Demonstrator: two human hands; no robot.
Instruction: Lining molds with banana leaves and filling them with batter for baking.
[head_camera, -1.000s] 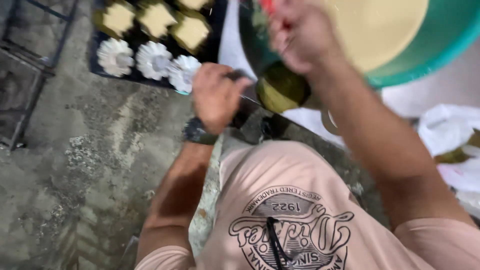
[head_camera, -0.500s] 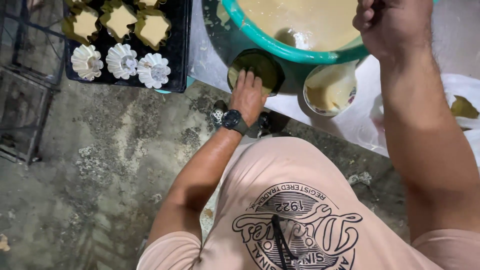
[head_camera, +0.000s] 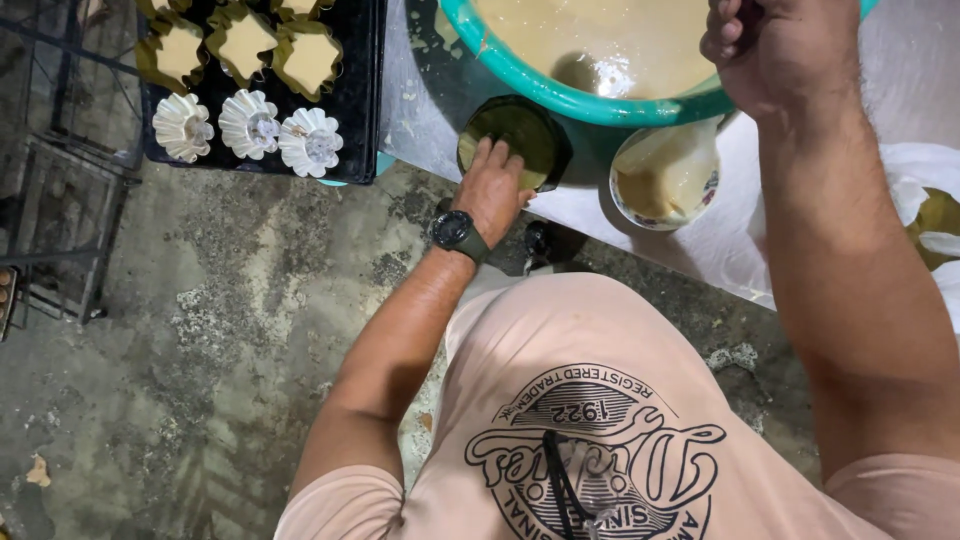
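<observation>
His left hand (head_camera: 495, 185) lies flat, fingers spread on the leaf-lined mould (head_camera: 515, 140) beside the teal batter basin (head_camera: 560, 85); the right hand (head_camera: 775, 50) is fisted above the basin, grasp unclear. A careless nudge could tip the batter bowl (head_camera: 665, 175) nearby.

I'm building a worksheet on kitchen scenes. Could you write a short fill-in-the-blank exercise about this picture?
1. The left hand rests on a small round mould lined with a ____ leaf.
2. The big teal plastic basin holds pale ____.
3. The black tray carries ____ empty white fluted cups.
4. The right hand is closed above the basin's ____.

Missing words: green; batter; three; rim
</observation>
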